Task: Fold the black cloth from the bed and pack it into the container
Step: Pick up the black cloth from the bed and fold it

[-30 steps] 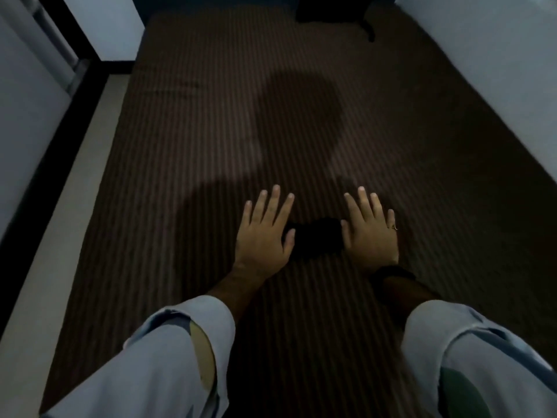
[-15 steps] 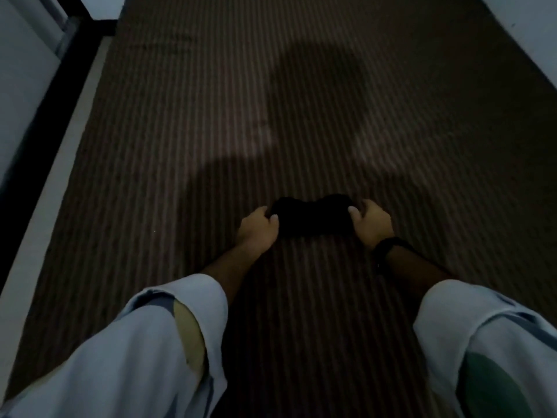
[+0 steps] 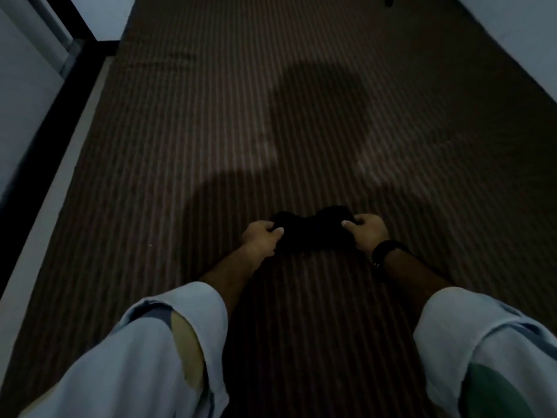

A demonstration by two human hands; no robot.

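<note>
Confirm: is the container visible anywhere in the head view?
No, only the striped bed, the black cloth gripped by the left hand and right hand, and walls are in view.

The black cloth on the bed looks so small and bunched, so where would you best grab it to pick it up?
By its two short ends, one from each side. The black cloth lies as a wide, low bundle on the striped bed, dipped in the middle. The left hand and right hand already pinch those ends, which should keep the folds together.
</note>
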